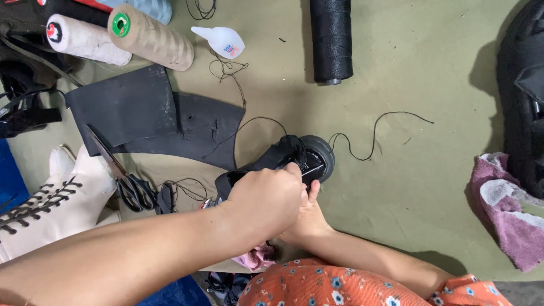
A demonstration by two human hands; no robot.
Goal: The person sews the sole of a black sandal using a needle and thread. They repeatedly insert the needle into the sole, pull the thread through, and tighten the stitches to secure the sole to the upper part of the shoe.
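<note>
A black shoe [310, 154] lies on the olive cloth surface [408, 187], toe end to the right. My left hand [266, 198] reaches in from the lower left and closes over the shoe's opening, fingertips pinched on its upper edge. Partly hidden under it, my right hand [309, 218] grips the shoe from below, thumb pointing up against its side. A loose black thread [374, 133] curls away from the shoe to the right. Whether a needle is between the fingers is hidden.
Scissors [122, 173] lie left of the shoe on black rubber sheets [130, 107]. Thread cones stand at the back: white [85, 39], beige [150, 37], black [331, 39]. A glue bottle [221, 39], a white laced boot [51, 198], a purple rag [507, 209] and a black bag [521, 96] surround them.
</note>
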